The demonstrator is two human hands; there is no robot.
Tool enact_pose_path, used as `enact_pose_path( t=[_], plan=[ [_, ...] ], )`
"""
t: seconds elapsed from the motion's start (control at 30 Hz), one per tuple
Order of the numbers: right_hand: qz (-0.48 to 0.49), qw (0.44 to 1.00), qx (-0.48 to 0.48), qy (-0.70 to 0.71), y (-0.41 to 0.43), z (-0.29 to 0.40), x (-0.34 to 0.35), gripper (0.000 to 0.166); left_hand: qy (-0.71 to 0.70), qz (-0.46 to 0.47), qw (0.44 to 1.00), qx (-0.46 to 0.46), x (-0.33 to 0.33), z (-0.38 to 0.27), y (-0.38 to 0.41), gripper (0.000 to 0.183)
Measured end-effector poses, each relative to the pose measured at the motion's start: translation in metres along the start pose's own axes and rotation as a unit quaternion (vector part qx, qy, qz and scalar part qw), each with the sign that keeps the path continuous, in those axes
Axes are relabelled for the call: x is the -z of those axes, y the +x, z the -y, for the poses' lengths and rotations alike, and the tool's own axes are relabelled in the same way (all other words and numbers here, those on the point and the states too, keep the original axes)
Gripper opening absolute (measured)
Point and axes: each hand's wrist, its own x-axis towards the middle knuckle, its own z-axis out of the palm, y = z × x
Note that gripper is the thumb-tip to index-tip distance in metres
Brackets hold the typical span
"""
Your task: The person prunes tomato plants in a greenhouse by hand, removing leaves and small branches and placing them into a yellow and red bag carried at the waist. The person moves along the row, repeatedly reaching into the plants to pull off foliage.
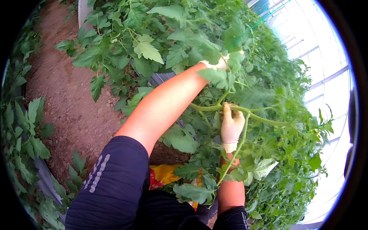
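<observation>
My right hand (232, 126), in a pale glove, has its thumb and fingers closed around a thick green tomato stem (266, 120) that runs across the view. A side shoot (238, 148) hangs down from this stem, passing in front of my right forearm. My left hand (220, 63), also gloved, reaches into the foliage farther off. Blurred tomato leaves (214, 77) cover much of it, so its fingers and anything in them are hidden. A taut green string (248, 31) slants up to the right from close by that hand.
A reddish soil path (67, 95) runs along the left, with more tomato plants (28, 141) at its far side. Below me is a yellow and red printed bag (164, 175). Dark plastic sheeting (161, 78) shows under the leaves. Greenhouse framing (327, 78) rises at right.
</observation>
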Motion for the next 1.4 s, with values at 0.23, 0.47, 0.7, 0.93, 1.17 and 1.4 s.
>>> enact_pose_path(
  t=[0.23, 0.47, 0.7, 0.93, 1.17, 1.4],
  plan=[
    [0.032, 0.982, 0.143, -0.122, -0.005, -0.014, 0.008, 0.018, 0.117, -0.013, 0.990, 0.081, -0.038, -0.038, -0.007, 0.040],
    [0.066, 0.992, 0.025, -0.105, -0.006, -0.009, 0.011, 0.016, -0.219, 0.057, 0.965, -0.132, -0.001, -0.033, -0.054, 0.024],
    [0.115, 0.963, 0.200, -0.139, -0.015, 0.025, -0.008, 0.021, -0.430, -0.199, 0.846, -0.243, 0.030, -0.023, -0.147, 0.033],
    [0.106, 0.938, 0.207, -0.257, -0.023, 0.007, -0.059, 0.040, -0.229, -0.433, 0.857, -0.161, 0.053, 0.014, -0.215, 0.042],
    [0.305, 0.905, -0.027, 0.296, -0.046, 0.025, -0.088, 0.036, -0.130, -0.347, 0.920, -0.128, 0.080, 0.074, -0.250, 0.045],
    [0.324, 0.919, 0.202, -0.103, -0.034, 0.084, -0.048, 0.030, 0.026, -0.372, 0.916, -0.151, 0.030, 0.024, -0.209, 0.028]
  ],
)
